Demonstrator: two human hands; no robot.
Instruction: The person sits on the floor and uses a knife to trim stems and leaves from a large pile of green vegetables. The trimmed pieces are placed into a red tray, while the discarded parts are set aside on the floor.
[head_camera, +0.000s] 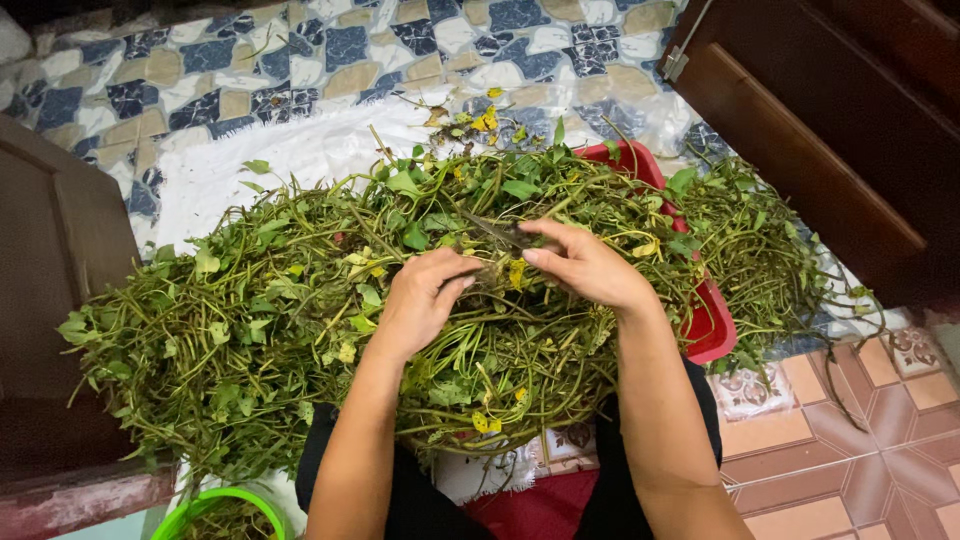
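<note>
A big heap of green leafy vine stems (300, 300) lies over my lap and a red basin (712, 322). My left hand (420, 300) rests on top of the heap with its fingers curled around some stems. My right hand (585, 265) is just to the right of it, fingertips pinched on a thin stem with a yellowed leaf (515, 272) between the two hands. Both hands meet at the middle of the pile. Most of the basin is hidden under the greens.
A second pile of stems (760, 250) lies right of the basin. A white cloth (260, 165) covers the patterned floor behind. A green-rimmed container (225, 512) sits at bottom left. Dark wooden doors stand at left (50, 250) and upper right (840, 130).
</note>
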